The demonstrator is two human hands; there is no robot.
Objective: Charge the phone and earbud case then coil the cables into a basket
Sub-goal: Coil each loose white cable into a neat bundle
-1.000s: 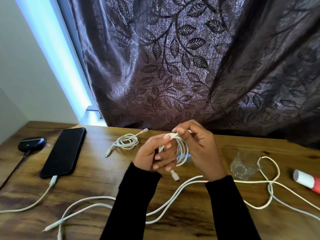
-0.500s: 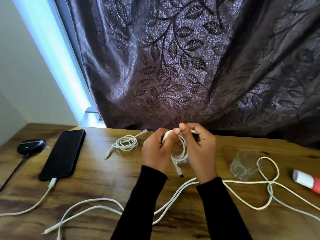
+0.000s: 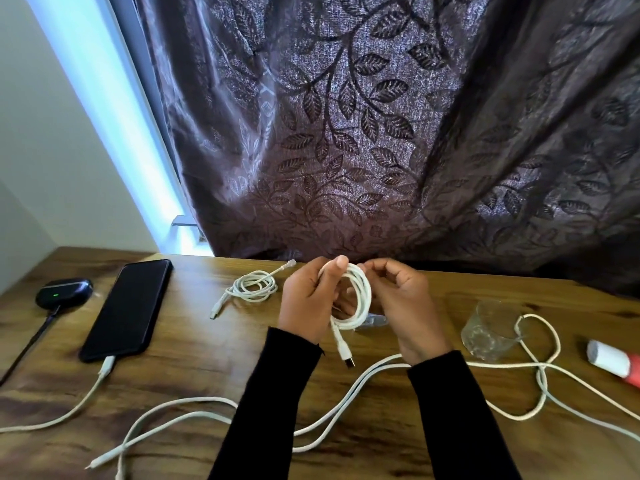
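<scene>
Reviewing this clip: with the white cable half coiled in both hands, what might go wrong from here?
1. The coiled cable has a loose plug end hanging below the left hand; a slack grip may let loops spring open.
2. Loose cables cross beside the clear glass; tugging them might tip it.

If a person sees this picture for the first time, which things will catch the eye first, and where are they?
At the centre, the left hand and right hand hold a white coiled cable above the wooden table. To the left lies a black phone with a white cable plugged in, beside a dark earbud case showing a green light. Behind everything hangs a large leaf-patterned curtain.
</scene>
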